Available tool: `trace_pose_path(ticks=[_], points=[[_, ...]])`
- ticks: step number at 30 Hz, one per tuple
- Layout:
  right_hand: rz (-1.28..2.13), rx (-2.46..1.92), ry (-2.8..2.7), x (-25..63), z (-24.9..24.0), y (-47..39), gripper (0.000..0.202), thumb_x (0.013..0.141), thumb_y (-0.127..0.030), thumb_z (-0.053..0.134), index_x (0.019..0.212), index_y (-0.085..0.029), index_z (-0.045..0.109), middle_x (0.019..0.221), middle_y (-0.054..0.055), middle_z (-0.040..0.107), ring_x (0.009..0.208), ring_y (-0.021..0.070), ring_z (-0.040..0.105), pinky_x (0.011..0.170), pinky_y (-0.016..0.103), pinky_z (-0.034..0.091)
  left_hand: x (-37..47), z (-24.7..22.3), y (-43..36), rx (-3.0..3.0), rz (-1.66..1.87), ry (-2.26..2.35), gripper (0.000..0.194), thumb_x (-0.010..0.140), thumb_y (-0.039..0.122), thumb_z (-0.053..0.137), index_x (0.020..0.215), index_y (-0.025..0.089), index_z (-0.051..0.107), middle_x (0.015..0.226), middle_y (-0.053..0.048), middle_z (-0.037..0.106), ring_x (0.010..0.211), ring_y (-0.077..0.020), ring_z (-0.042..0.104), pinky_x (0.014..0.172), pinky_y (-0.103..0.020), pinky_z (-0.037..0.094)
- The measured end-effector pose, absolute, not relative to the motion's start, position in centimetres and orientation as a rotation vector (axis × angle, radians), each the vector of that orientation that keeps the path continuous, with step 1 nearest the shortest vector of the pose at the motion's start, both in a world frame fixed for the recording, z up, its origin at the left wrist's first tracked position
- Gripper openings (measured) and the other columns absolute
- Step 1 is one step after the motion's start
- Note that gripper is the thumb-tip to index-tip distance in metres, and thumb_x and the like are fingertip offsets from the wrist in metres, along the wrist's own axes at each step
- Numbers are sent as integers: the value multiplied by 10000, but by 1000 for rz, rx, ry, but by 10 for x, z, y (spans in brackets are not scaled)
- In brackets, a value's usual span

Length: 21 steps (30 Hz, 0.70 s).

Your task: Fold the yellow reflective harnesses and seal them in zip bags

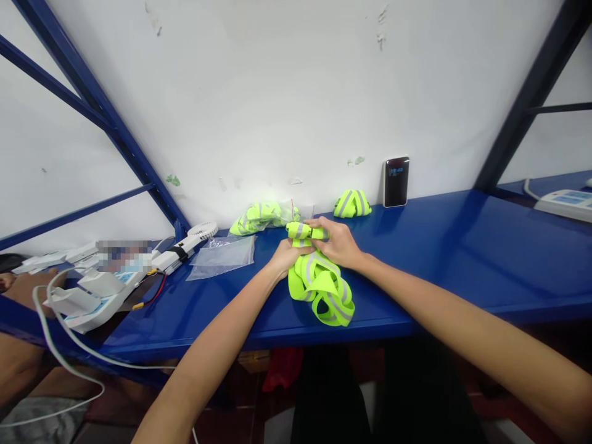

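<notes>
Both my hands grip a neon-yellow reflective strap [321, 275] with a grey stripe along it. My left hand [283, 256] is closed on its left side, thumb towards the middle. From the right, my right hand [340, 242] pinches the upper part, where the strap is bunched across. Loose loops of it hang down onto the front of the blue table [435, 265]. Behind my hands lies a clear bag [266, 217] with more neon strap inside. Another folded neon strap bundle [352, 203] rests against the wall.
A flat clear plastic bag [224, 256] lies left of my hands. Further left are a white power strip [104, 302] with cables and a small white fan [202, 231]. A phone-like device [396, 182] leans on the wall. Another person's arm [32, 296] shows at the far left.
</notes>
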State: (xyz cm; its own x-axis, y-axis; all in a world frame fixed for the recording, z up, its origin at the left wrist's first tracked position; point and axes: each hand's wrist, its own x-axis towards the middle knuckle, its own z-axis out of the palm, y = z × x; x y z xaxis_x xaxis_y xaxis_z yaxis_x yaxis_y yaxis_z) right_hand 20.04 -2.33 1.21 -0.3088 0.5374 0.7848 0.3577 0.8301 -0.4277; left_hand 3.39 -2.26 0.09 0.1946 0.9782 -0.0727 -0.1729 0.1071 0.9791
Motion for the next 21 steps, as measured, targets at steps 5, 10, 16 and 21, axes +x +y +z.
trace_pose_path(ticks=[5, 10, 16, 21], points=[[132, -696, -2047, 203, 9, -20, 540, 795, -81, 536, 1305, -255, 517, 1292, 44, 615, 1163, 255, 597, 968, 403, 484, 34, 0, -24, 1110, 1122, 991, 388, 485, 156, 862, 835, 108, 703, 804, -83, 731, 718, -215, 679, 736, -343, 521], [247, -632, -2217, 205, 10, -22, 536, 913, -192, 459, 1432, -315, 417, 1540, 15, 337, 1365, 259, 398, 1097, 453, 364, 31, -5, -20, 1089, 1159, 961, 405, 494, 124, 835, 876, 113, 699, 821, -84, 732, 726, -227, 687, 745, -360, 536], [791, -731, -2117, 208, 17, -19, 448, 910, -416, 529, 1331, -266, 562, 1545, 60, 327, 1423, 296, 285, 1142, 490, 262, 27, -9, -19, 1095, 1192, 936, 463, 502, 149, 832, 944, 118, 699, 843, -99, 737, 771, -248, 692, 753, -378, 544], [1138, -795, -2009, 218, 18, -9, 744, 704, -399, 773, 1366, -206, 495, 1285, 107, 606, 1172, 289, 569, 1013, 474, 443, 26, -8, -23, 1225, 1231, 849, 442, 540, 233, 840, 944, 116, 705, 865, -105, 742, 837, -257, 687, 783, -369, 542]])
